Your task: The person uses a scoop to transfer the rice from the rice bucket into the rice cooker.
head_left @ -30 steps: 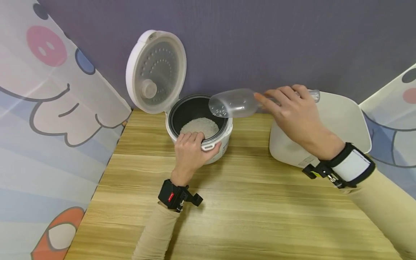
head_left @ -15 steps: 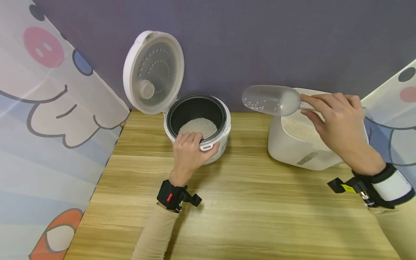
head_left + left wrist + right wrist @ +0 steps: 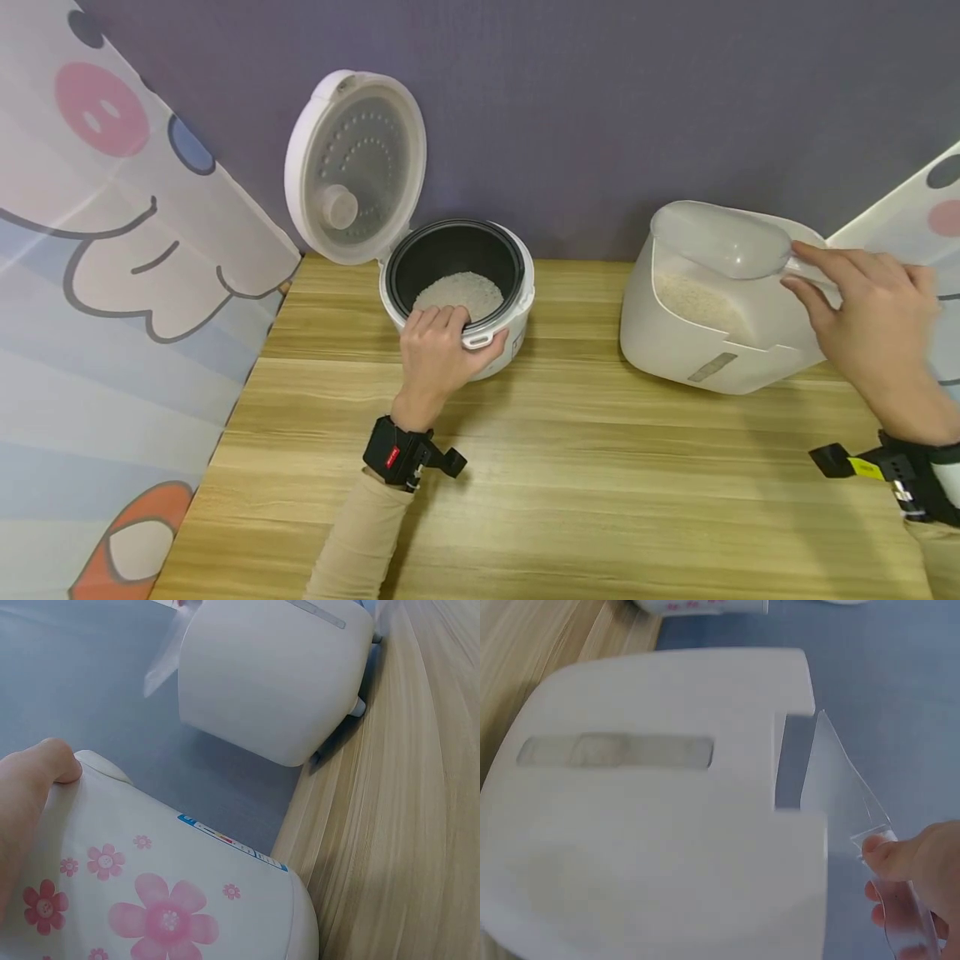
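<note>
White rice (image 3: pixel 461 290) lies in the dark inner pot of a white rice cooker (image 3: pixel 519 337), whose flowered side (image 3: pixel 225 855) fills the lower left wrist view. My left hand (image 3: pixel 438 354) grips the cooker's front rim, fingers hooked over the edge and thumb along the outside. Over the mouth of a white rice bin (image 3: pixel 656 350), my right hand (image 3: pixel 873 321) holds a clear plastic scoop (image 3: pixel 723 240) by its handle. The scoop's blade (image 3: pixel 832 776) shows beyond the notched bin edge in the right wrist view. More rice (image 3: pixel 697 300) sits inside the bin.
The cooker's lid (image 3: pixel 367 167) stands raised at its back left. Behind both containers is a dark grey wall (image 3: pixel 525 108). Wood-grain tabletop (image 3: pixel 570 467) spreads in front, with a cartoon-printed sheet (image 3: pixel 112 292) along its left side.
My right hand has carried the scoop rightward from above the cooker to over the bin. The few grains seen in the scoop earlier no longer show. My left hand has stayed on the cooker rim.
</note>
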A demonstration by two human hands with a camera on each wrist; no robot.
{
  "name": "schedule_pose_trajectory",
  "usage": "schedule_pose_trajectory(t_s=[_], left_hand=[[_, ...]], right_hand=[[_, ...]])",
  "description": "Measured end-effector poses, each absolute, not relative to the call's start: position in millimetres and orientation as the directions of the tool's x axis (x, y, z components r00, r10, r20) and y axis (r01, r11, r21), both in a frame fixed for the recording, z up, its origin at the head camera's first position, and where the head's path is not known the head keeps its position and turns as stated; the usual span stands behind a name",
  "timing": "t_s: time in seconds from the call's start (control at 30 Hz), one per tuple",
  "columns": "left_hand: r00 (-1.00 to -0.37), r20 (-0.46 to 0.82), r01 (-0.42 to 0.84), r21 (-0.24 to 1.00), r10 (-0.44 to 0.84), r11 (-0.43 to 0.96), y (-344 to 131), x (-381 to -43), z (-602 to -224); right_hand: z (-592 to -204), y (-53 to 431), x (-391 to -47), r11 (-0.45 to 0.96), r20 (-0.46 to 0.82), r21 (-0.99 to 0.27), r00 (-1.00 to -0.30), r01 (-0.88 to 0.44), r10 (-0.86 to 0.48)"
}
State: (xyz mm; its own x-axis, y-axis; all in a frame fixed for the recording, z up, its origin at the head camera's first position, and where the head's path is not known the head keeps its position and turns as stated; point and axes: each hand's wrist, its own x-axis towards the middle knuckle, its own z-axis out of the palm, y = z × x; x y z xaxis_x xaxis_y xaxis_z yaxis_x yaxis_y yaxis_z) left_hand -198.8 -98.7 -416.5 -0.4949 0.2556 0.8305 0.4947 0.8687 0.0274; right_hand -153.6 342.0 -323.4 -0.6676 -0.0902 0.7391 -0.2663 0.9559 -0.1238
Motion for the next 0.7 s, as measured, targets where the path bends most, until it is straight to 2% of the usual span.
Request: schedule_pose_trajectory(t_s=[0.13, 0.27, 0.47, 0.7], left_hand=[[-0.497, 0.829, 0.491, 0.023, 0.258, 0.871, -98.6, -198.8, -416.2], [-0.501, 0.826, 0.490, 0.025, 0.258, 0.871, -98.9, -199.1, -415.9], [-0.505, 0.824, 0.488, 0.027, 0.256, 0.872, -99.2, -199.2, -415.8], [-0.505, 0.825, 0.487, 0.030, 0.253, 0.873, -99.4, -199.3, -416.3]], right_hand=[[-326.6, 354.6, -149.4, 0.969, 0.703, -0.132, -0.708, -0.209, -0.057], [-328.5, 362.6, -146.5, 0.974, 0.695, -0.085, -0.713, -0.208, -0.092], [-328.9, 364.6, -144.1, 0.970, 0.669, 0.061, -0.712, -0.234, -0.213], [-321.3, 363.4, -147.6, 0.919, 0.591, 0.206, -0.706, -0.335, -0.390]])
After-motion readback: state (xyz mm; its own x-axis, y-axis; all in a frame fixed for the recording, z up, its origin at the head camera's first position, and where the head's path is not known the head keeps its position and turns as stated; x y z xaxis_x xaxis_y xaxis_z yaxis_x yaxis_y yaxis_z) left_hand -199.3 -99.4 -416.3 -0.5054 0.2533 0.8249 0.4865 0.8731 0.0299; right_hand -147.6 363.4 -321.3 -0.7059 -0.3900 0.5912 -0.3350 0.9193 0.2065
